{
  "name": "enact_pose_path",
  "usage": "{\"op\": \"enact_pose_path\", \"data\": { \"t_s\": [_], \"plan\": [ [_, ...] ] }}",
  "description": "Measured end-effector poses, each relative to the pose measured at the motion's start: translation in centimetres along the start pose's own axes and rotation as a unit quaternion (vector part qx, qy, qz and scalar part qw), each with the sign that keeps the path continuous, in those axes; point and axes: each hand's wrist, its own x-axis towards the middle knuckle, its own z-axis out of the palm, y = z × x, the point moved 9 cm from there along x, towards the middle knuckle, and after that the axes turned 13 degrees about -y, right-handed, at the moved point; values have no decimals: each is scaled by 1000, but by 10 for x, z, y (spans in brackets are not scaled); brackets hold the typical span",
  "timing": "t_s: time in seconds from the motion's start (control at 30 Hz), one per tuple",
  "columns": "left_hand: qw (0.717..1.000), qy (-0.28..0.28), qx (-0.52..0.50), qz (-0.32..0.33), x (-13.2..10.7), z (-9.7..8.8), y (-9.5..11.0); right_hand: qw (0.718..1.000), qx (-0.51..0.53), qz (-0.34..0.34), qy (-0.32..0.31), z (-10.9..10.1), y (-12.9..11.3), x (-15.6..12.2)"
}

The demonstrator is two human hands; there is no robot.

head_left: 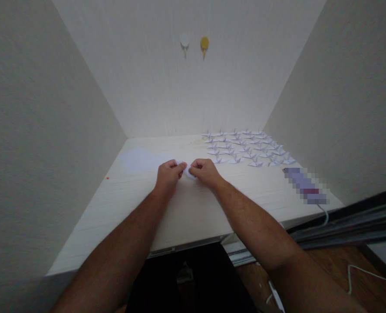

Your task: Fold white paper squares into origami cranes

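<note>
Between my two hands is a small piece of folded white paper (188,171), held just above the white table. My left hand (170,174) is closed, thumb and fingers pinching the paper's left side. On the opposite side my right hand (206,172) pinches the paper with its fingers curled. The paper's exact folds are mostly hidden by my fingers. Just beyond my right hand stand rows of several white folded paper cranes (245,150). Left of my left hand lies a pale patch of white paper sheets (139,160), faint against the tabletop.
A blurred-out device with a white cable (325,216) lies at the table's right side. Walls enclose the table (121,217) on the left, back and right. A white hook (184,41) and a yellow hook (205,43) are on the back wall. A tiny red spot (107,178) marks the left.
</note>
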Motion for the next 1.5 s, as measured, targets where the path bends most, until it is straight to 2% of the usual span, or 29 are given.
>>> {"op": "enact_pose_path", "data": {
  "t_s": [0.13, 0.37, 0.47, 0.53, 0.6, 0.67, 0.73, 0.8, 0.87, 1.07, 1.17, 1.27, 1.4, 1.5],
  "plan": [
    [999, -29, 0, -15, 0, 5, -2, 1000, -14, -9, 3, -1, -2, -1],
    [999, -11, -36, 4, 0, 4, 0, 999, -30, -30, -11, -1, -8, 0],
    [998, -32, -60, -3, 2, 5, 0, 999, -23, -43, -5, -2, -6, 1],
    [992, -40, -113, -25, 3, 5, -3, 997, -32, -68, 25, -8, -10, -1],
    [983, -42, -161, -76, 3, 6, -10, 995, -29, -80, 54, -14, -12, -4],
    [976, -50, -168, -133, 1, 7, -18, 996, -13, -71, 53, -14, -12, -4],
    [971, -75, -155, -163, -1, 12, -22, 997, 0, -69, 43, -12, -11, -4],
    [975, -99, -139, -144, -1, 15, -19, 996, 4, -77, 39, -10, -11, -3],
    [982, -97, -123, -102, 1, 14, -15, 996, 6, -81, 34, -9, -10, -2],
    [998, -36, -46, -1, 4, 0, -3, 996, 78, -27, 38, -10, 4, 3],
    [999, -13, -15, 33, 4, -3, 3, 998, 54, -4, 40, -10, 6, 2],
    [999, -20, -2, 39, 3, -1, 5, 999, 14, -18, 42, -11, 2, 1],
    [997, -57, 43, 18, 3, 5, 5, 997, -13, -43, 57, -14, -3, -1],
    [996, -59, 65, 10, 2, 5, 7, 996, -32, -55, 56, -13, -6, -2]
  ]
}}
